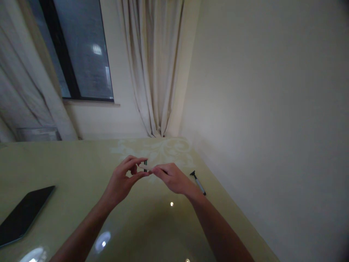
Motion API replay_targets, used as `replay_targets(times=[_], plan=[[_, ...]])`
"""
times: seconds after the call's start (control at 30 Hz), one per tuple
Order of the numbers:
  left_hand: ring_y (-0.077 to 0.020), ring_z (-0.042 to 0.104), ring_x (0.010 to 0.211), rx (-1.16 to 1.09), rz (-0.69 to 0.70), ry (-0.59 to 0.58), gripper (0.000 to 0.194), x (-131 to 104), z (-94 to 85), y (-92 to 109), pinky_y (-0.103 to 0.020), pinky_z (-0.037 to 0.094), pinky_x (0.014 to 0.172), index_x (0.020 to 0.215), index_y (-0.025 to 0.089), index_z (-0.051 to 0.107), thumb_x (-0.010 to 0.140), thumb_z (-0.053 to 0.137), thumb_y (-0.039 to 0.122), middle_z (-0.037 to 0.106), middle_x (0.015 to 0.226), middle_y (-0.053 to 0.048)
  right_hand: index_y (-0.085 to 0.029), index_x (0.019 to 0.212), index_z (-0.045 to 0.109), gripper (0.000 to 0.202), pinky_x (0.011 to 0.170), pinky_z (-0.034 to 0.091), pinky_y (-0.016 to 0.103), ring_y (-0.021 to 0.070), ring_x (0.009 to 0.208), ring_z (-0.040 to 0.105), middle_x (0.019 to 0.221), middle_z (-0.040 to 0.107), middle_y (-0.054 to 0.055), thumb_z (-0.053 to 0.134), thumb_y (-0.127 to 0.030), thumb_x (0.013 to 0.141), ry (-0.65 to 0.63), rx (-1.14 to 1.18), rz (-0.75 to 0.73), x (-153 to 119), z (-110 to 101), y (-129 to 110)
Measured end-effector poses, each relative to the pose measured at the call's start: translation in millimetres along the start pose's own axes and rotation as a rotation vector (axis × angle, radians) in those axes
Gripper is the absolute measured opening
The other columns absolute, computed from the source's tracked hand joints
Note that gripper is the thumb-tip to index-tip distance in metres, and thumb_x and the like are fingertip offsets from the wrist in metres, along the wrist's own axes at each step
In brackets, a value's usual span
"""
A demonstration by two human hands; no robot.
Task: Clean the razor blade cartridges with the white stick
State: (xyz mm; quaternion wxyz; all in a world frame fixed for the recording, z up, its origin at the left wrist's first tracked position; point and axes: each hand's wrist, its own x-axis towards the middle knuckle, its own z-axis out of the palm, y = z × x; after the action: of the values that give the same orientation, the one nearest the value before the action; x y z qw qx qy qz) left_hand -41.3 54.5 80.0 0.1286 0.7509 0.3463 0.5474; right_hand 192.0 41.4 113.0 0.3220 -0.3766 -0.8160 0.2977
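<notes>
Over the table, my left hand (122, 178) pinches a small dark green upright bar (145, 162) by its two ends, between thumb and forefinger. Its exact kind is too small to make out. Close beside it on the right, my right hand (170, 177) is closed on a thin pale strip (143, 166), whose tip crosses the bar; whether the two touch, I cannot tell. The right fingers hide most of the strip. A razor (199, 182) with a black T-shaped head and a grey handle lies on the table, just right of my right wrist.
The glossy pale yellow table (81, 167) reflects lamps. A dark flat tablet-like object (25, 214) lies at the left. The wall (259, 109) runs along the table's right edge. Curtains (155, 65) and a window (84, 47) are behind the table.
</notes>
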Motion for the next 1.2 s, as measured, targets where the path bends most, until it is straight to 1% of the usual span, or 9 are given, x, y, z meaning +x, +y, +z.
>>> replay_targets(times=[0.2, 0.27, 0.33, 0.5, 0.6, 0.73, 0.9, 1.03, 1.2], plan=[[-0.0112, 0.055, 0.065, 0.014, 0.003, 0.002, 0.031, -0.1, -1.8, -1.0, -0.023, 0.051, 0.065, 0.119, 0.028, 0.079, 0.090, 0.082, 0.040, 0.062, 0.084, 0.003, -0.016, 0.105, 0.084, 0.041, 0.071, 0.036, 0.026, 0.0147, 0.075, 0.056, 0.080, 0.067, 0.001, 0.050, -0.038, 0.111, 0.046, 0.037, 0.032, -1.1, -0.7, -0.4], [-0.0116, 0.055, 0.066, 0.015, -0.007, -0.003, 0.031, -0.5, -2.4, -1.9, -0.023, 0.051, 0.065, 0.118, 0.028, 0.079, 0.090, 0.081, 0.040, 0.061, 0.084, 0.003, -0.017, 0.108, 0.085, 0.040, 0.070, 0.036, 0.026, 0.0145, 0.073, 0.055, 0.077, 0.065, 0.000, 0.051, -0.039, 0.111, -0.009, 0.030, 0.049, -2.0, -1.5, 0.5], [-0.0118, 0.055, 0.066, 0.016, -0.016, -0.005, 0.031, -0.5, -2.7, -2.0, -0.024, 0.050, 0.065, 0.118, 0.028, 0.080, 0.090, 0.082, 0.041, 0.061, 0.083, 0.003, -0.018, 0.109, 0.085, 0.041, 0.069, 0.035, 0.026, 0.0141, 0.070, 0.054, 0.073, 0.062, -0.001, 0.051, -0.041, 0.111, -0.053, 0.024, 0.057, -2.7, -3.0, 1.2], [-0.0120, 0.057, 0.067, -0.010, -0.012, -0.005, 0.031, 1.8, -2.9, 3.2, -0.025, 0.052, 0.067, 0.117, 0.028, 0.081, 0.089, 0.083, 0.042, 0.062, 0.084, 0.002, -0.018, 0.104, 0.085, 0.046, 0.074, 0.038, 0.027, 0.0152, 0.074, 0.055, 0.077, 0.064, 0.001, 0.049, -0.045, 0.112, 0.024, 0.053, 0.066, -2.2, -4.7, 1.4], [-0.0118, 0.057, 0.066, -0.011, -0.009, -0.011, 0.031, 3.1, -3.4, 6.2, -0.025, 0.052, 0.067, 0.117, 0.028, 0.081, 0.089, 0.083, 0.042, 0.062, 0.083, 0.002, -0.017, 0.096, 0.084, 0.053, 0.073, 0.038, 0.027, 0.0156, 0.074, 0.056, 0.076, 0.062, 0.001, 0.046, -0.050, 0.112, -0.035, 0.074, 0.057, -2.4, -1.7, -0.6], [-0.0112, 0.056, 0.065, -0.013, 0.003, -0.014, 0.031, 3.3, -4.2, 6.7, -0.024, 0.051, 0.064, 0.118, 0.028, 0.080, 0.089, 0.083, 0.041, 0.062, 0.083, 0.002, -0.016, 0.082, 0.075, 0.060, 0.068, 0.036, 0.027, 0.0141, 0.068, 0.049, 0.068, 0.051, -0.002, 0.043, -0.058, 0.111, -0.108, 0.128, 0.057, -3.3, 0.1, -2.8], [-0.0115, 0.058, 0.066, -0.026, 0.020, -0.050, 0.029, 2.9, -2.0, 6.7, -0.023, 0.052, 0.066, 0.118, 0.029, 0.081, 0.090, 0.082, 0.038, 0.063, 0.084, 0.002, -0.019, 0.068, 0.048, 0.063, 0.062, 0.031, 0.029, 0.0122, 0.062, 0.040, 0.065, 0.043, -0.004, 0.042, -0.066, 0.108, -0.094, 0.178, 0.085, -3.1, 0.9, -1.2], [-0.0114, 0.058, 0.065, -0.048, 0.017, -0.040, 0.029, 3.4, -2.6, 8.1, -0.023, 0.051, 0.063, 0.116, 0.028, 0.081, 0.089, 0.083, 0.039, 0.065, 0.085, 0.001, -0.021, 0.070, 0.043, 0.062, 0.058, 0.025, 0.029, 0.0111, 0.059, 0.032, 0.065, 0.036, -0.005, 0.042, -0.072, 0.106, -0.113, 0.247, 0.112, -4.0, -2.6, -0.1], [-0.0120, 0.059, 0.068, -0.046, 0.025, -0.038, 0.028, 4.5, -5.0, 14.0, -0.024, 0.052, 0.066, 0.117, 0.029, 0.081, 0.091, 0.082, 0.038, 0.064, 0.086, 0.001, -0.021, 0.069, 0.044, 0.064, 0.059, 0.024, 0.029, 0.0118, 0.061, 0.032, 0.064, 0.036, -0.005, 0.040, -0.073, 0.106, -0.133, 0.185, 0.126, -7.0, -5.3, -4.6]])
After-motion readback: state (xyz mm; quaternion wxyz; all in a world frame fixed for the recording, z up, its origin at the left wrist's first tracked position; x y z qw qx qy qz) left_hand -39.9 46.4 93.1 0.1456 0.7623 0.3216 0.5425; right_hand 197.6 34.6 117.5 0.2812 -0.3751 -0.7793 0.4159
